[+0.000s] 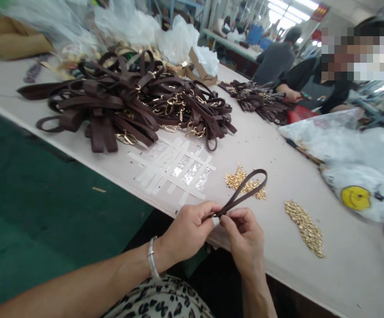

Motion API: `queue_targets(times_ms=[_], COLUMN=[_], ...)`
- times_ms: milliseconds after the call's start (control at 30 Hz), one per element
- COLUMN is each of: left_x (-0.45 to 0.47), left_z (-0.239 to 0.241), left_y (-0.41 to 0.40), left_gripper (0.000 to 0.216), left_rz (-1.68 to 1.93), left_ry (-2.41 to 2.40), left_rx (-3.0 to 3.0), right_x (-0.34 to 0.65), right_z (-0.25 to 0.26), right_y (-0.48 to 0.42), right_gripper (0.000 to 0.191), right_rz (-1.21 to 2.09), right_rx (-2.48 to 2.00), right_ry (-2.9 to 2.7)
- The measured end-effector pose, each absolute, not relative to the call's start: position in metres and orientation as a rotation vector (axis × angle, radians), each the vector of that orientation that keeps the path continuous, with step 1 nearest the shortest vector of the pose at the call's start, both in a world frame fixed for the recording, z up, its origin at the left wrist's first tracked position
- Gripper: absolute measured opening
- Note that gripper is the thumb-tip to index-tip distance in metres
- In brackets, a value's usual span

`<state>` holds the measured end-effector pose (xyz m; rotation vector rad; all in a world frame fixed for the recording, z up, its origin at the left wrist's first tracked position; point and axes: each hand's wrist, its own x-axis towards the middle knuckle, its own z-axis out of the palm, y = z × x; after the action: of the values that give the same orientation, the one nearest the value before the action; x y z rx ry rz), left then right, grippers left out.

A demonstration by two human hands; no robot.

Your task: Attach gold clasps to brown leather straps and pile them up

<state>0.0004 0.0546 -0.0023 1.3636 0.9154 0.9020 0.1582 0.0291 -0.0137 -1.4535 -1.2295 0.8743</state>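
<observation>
Close to the table's front edge, my left hand point(192, 227) pinches the lower end of a dark brown leather strap point(245, 201), which loops up and to the right. My right hand point(245, 229) is closed at the same end, thumb and fingertips pressed on the strap. Something small and white shows by the left fingertips. Any small part between the fingers is hidden. Just behind the loop lies a pile of small gold metal pieces point(236, 179). A second pile of small gold pieces point(306, 229) sits to the right of my hands.
A large heap of brown straps with gold clasps point(112, 106) covers the table's left rear. White tape strips point(168, 165) lie on the tabletop. Plastic bags point(351, 176) stand at right. Across the table, a person point(331, 84) works near more brown straps point(261, 104).
</observation>
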Motion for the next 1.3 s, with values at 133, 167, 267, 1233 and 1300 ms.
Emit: queue_targets(times_ms=[133, 167, 267, 1233, 1300], left_x=[-0.002, -0.002, -0.002, -0.006, -0.005], left_z=[-0.002, -0.002, -0.003, 0.005, 0.004], left_y=[0.055, 0.056, 0.059, 0.054, 0.053], left_gripper=[0.030, 0.026, 0.023, 0.029, 0.027], left_rz=[0.877, 0.856, 0.730, 0.726, 0.755], left_ry=[0.928, 0.898, 0.772, 0.788, 0.825], left_rx=[1.424, 1.379, 1.107, 0.578, 0.611], right_x=[0.152, 0.152, 0.164, 0.357, 0.351], right_z=[-0.010, -0.009, -0.006, -0.005, -0.007], right_y=[0.028, 0.027, 0.026, 0.111, 0.107], right_gripper=[0.011, 0.010, 0.012, 0.033, 0.032], right_rz=[0.851, 0.853, 0.852, -0.331, -0.319], right_rx=[-1.433, -1.443, -1.498, -2.381, -2.353], right_ry=[-1.262, -1.270, -1.349, -2.047, -1.988])
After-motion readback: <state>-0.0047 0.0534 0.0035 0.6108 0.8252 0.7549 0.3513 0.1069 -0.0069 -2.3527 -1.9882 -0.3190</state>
